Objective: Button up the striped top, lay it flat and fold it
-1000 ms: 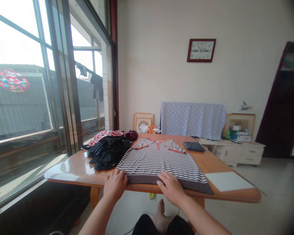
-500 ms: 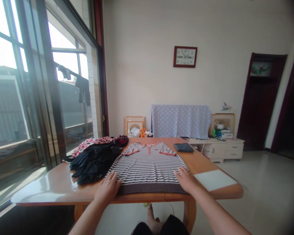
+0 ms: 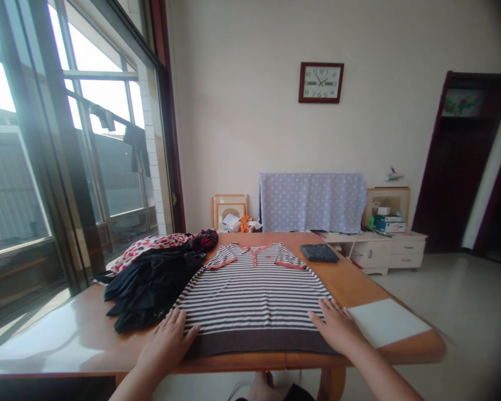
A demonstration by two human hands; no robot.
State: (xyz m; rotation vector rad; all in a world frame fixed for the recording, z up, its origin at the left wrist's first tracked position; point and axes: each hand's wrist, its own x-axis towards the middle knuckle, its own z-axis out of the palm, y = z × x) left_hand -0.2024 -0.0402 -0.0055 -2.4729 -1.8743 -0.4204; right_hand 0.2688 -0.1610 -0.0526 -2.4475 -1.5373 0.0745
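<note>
A striped short-sleeved shirt (image 3: 254, 295) in dark and white, with orange-red trim at collar and cuffs, lies spread face up on the wooden table. Its collar points to the far side and its dark ribbed hem runs along the near edge. My left hand (image 3: 170, 336) rests flat on the shirt's lower left side, fingers apart. On the lower right side, near the hem, my right hand (image 3: 335, 324) lies flat with its fingers stretched out. Neither hand grips the fabric.
A heap of dark clothes (image 3: 150, 284) with a red-patterned garment (image 3: 150, 249) lies left on the table (image 3: 37, 345). Beyond the shirt's right sleeve is a folded dark cloth (image 3: 319, 253). A white sheet (image 3: 388, 322) lies by the right edge. A low white cabinet (image 3: 396, 253) stands behind.
The view has come closer to the table, so the shirt and clothes look larger. Both hands remain flat on the shirt's lower sides, appearing slightly farther apart.
</note>
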